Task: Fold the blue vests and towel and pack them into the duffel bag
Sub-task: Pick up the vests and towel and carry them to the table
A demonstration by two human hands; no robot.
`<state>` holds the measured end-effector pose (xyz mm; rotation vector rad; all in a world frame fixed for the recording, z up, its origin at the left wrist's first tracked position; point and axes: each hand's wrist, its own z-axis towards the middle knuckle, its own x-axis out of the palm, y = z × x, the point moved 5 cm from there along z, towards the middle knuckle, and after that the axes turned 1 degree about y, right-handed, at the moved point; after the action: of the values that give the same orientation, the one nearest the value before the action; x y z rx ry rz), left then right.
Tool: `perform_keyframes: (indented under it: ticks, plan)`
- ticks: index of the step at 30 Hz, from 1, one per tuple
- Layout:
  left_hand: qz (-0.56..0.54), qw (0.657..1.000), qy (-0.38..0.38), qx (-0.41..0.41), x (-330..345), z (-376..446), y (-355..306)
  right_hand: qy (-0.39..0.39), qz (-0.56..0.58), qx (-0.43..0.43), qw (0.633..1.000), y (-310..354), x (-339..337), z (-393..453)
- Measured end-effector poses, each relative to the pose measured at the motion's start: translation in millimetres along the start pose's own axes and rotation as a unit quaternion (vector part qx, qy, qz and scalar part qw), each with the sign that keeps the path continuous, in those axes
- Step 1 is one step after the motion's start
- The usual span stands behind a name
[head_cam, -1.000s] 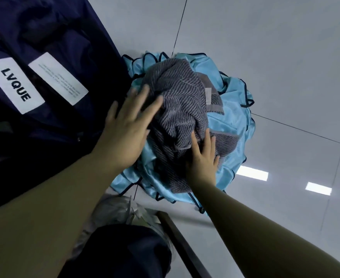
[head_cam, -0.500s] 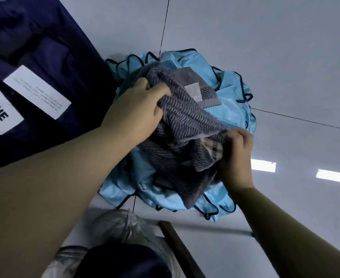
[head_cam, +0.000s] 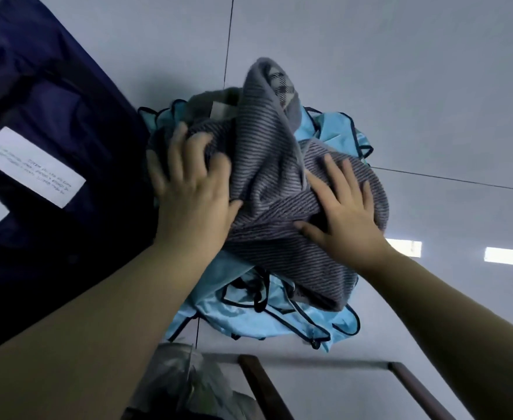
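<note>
On the pale tiled floor (head_cam: 400,86), beside the navy duffel bag (head_cam: 52,122), the striped grey towel (head_cam: 267,165) lies heaped on crumpled blue vests (head_cam: 249,310), while the left hand (head_cam: 194,195) and right hand (head_cam: 346,207) press it with spread, uncurled fingers, seemingly to flatten it for folding.

Towel (head_cam: 267,189) heaped on vests (head_cam: 267,316) on floor (head_cam: 400,71). Bag (head_cam: 52,147) just left, touching the pile. My left hand (head_cam: 191,192) and right hand (head_cam: 346,213) on towel.
</note>
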<state>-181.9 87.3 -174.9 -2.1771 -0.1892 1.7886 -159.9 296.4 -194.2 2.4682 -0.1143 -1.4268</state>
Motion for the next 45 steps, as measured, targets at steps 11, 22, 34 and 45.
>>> perform_keyframes:
  ticks: [11,22,34,45]
  plan:
    - [0.071,0.97,0.21,-0.104,5,-1,8,0.084,0.071,0.043,0.993,-21,17,25]
    - [-0.22,0.881,0.254,-0.332,57,-72,31,0.142,0.005,0.073,0.987,-37,21,57]
    - [-0.311,0.834,0.117,-0.44,106,-114,19,0.259,-0.067,0.029,0.963,-31,39,120]
    - [-0.346,0.874,0.147,-0.309,121,-110,46,0.285,-0.149,-0.129,0.938,-34,21,129]
